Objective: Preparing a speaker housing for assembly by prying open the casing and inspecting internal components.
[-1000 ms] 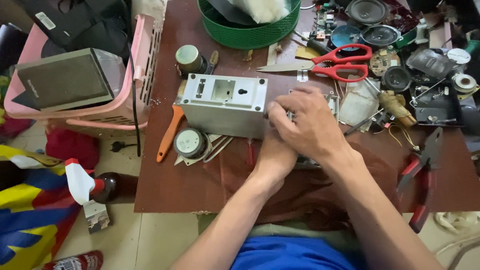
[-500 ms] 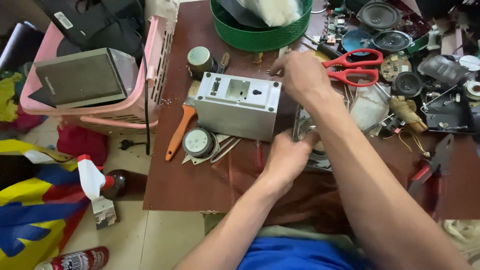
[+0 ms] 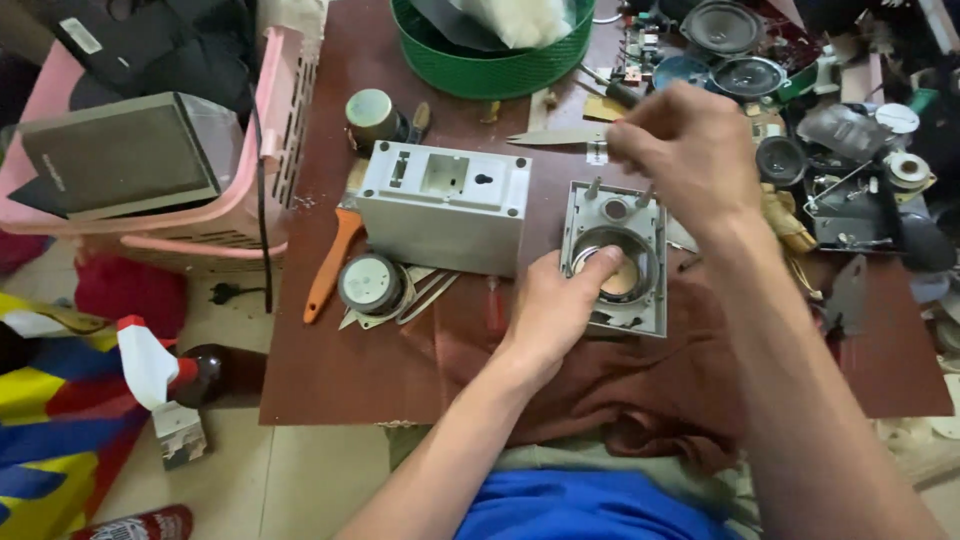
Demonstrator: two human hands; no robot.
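Left hand [image 3: 555,305]: resting on the grey speaker panel [image 3: 615,258], thumb in its round opening, fingers curled and pressing it down near the table's middle.
Right hand [image 3: 685,150]: fingertips pinched together above the panel's far edge; whether they grip something small, I cannot tell.
Grey box [image 3: 445,207]: just left of the panel, apart from it.
Progress: panel appears already off the box and face-down; what remains is unclear.
Nearby: orange-handled tool [image 3: 330,262], green basket [image 3: 490,62].
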